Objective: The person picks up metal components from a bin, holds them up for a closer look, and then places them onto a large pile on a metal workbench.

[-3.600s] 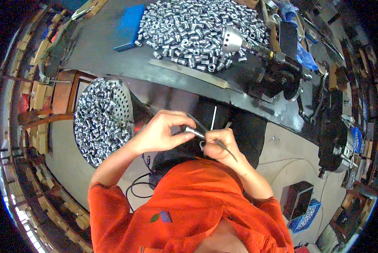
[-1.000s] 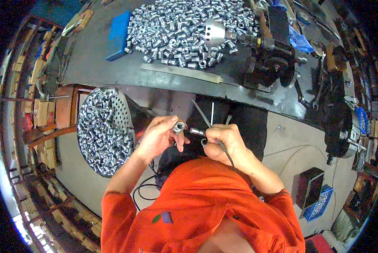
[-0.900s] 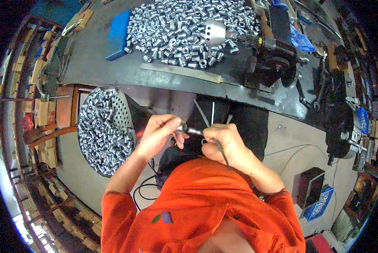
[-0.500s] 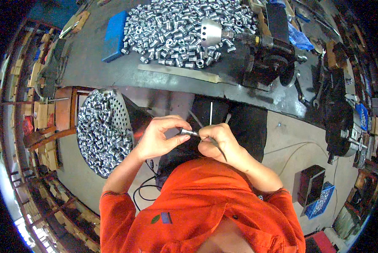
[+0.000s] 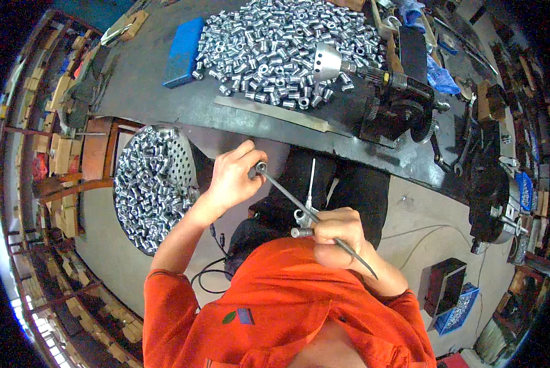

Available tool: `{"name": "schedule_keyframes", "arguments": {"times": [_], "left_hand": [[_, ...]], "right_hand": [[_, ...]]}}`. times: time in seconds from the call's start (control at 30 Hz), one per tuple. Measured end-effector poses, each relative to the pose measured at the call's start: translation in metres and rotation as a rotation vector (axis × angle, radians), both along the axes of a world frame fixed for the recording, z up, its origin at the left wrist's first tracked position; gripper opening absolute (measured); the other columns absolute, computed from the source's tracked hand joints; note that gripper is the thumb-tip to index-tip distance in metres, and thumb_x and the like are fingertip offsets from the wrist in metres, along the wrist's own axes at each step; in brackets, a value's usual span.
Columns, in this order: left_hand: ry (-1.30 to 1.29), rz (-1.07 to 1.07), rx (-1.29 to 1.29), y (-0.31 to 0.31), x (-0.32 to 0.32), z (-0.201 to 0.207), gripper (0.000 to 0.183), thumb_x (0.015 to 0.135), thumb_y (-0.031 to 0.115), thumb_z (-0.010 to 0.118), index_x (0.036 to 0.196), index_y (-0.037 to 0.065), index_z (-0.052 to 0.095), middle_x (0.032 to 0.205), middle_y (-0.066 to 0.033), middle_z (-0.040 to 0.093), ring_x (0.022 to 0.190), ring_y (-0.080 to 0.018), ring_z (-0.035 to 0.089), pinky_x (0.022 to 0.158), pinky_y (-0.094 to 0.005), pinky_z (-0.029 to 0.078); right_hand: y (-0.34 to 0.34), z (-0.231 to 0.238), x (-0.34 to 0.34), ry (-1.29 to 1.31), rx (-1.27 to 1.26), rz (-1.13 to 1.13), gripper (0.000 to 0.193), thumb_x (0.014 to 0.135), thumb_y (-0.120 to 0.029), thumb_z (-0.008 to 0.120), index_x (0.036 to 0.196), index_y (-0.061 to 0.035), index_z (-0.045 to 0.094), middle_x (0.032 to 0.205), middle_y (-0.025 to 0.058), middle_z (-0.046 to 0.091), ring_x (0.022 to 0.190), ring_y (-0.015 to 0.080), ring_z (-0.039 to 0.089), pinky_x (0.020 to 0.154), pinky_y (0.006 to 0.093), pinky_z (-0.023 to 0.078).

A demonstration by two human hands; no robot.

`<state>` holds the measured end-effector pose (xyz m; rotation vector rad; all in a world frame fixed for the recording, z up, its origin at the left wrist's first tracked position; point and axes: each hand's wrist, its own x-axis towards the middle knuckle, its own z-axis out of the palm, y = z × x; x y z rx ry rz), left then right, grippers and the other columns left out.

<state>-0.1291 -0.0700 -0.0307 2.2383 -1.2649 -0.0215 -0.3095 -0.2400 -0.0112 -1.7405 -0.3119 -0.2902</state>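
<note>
My left hand (image 5: pixel 232 176) is closed on a small metal sleeve (image 5: pixel 261 167), its round bore showing between thumb and fingers. My right hand (image 5: pixel 339 236) grips a long, thin, dark metal rod (image 5: pixel 290 197) that tapers and curves at its rear end. The rod's front end reaches the sleeve's bore; whether it is inside, I cannot tell. A short knurled cylinder (image 5: pixel 302 232) also sticks out of my right hand. Just beyond that hand is a slender pale metal tool (image 5: pixel 310 187); its lower part is partly hidden, and what holds it is unclear.
Left of me stands a perforated metal basin (image 5: pixel 183 162) heaped with similar sleeves. More sleeves (image 5: pixel 281 49) are piled on the dark workbench (image 5: pixel 146 92), beside a blue box (image 5: pixel 184 52) and a geared machine (image 5: pixel 403 101). A blue crate (image 5: pixel 457 310) stands on the floor, lower right.
My hands have moved apart, the right one down toward my body. The rod now spans between them, and the sleeve's bore has turned into sight. The head view has shifted slightly.
</note>
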Motion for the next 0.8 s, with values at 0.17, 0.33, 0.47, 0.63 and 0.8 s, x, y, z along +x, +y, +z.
{"name": "schedule_keyframes", "arguments": {"times": [0.17,0.33,0.47,0.63,0.8], "left_hand": [[-0.052,-0.114,-0.004,-0.001,-0.006,0.000,0.027,0.056,0.008,0.069,0.081,0.009,0.060,0.076,-0.0064,0.050,0.063,-0.0277,0.057,0.054,-0.0380,0.047],[-0.133,-0.153,0.053,-0.016,-0.003,-0.002,0.031,0.059,0.014,0.069,0.088,0.012,0.060,0.078,-0.0064,0.052,0.065,-0.0288,0.059,0.056,-0.0419,0.046],[-0.156,-0.050,-0.021,-0.049,0.046,-0.001,0.026,0.065,0.013,0.067,0.090,0.010,0.062,0.072,-0.0097,0.055,0.068,-0.0318,0.059,0.058,-0.0422,0.048],[0.447,0.143,-0.443,-0.092,0.131,0.040,0.044,0.080,0.016,0.068,0.118,0.000,0.051,0.081,-0.0060,0.060,0.065,-0.0091,0.057,0.055,-0.0253,0.048],[0.141,0.165,-0.238,-0.023,0.131,0.059,0.033,0.082,0.016,0.068,0.110,0.002,0.058,0.069,-0.0001,0.056,0.060,-0.0057,0.050,0.053,-0.0234,0.042]], "right_hand": [[0.007,-0.010,0.015,0.115,0.005,0.025,0.028,0.063,-0.011,0.061,0.058,-0.0050,0.034,0.054,0.0101,0.033,0.047,0.0285,0.039,0.044,0.0362,0.028],[0.010,-0.012,0.025,-0.008,-0.236,-0.115,0.026,0.059,-0.008,0.063,0.056,-0.0060,0.038,0.055,0.0104,0.040,0.048,0.0300,0.048,0.044,0.0403,0.035],[-0.002,-0.012,0.009,-0.159,-0.312,-0.277,0.025,0.059,-0.009,0.063,0.056,-0.0081,0.038,0.054,0.0068,0.037,0.045,0.0258,0.044,0.041,0.0371,0.032],[-0.001,-0.006,0.010,-0.196,-0.218,-0.350,0.021,0.057,-0.007,0.052,0.050,-0.0065,0.032,0.049,0.0053,0.035,0.037,0.0180,0.036,0.037,0.0300,0.024],[0.005,-0.024,0.002,-0.101,-0.196,-0.391,0.025,0.055,0.007,0.048,0.052,-0.0053,0.027,0.048,0.0048,0.035,0.039,0.0160,0.036,0.039,0.0266,0.024]]}}
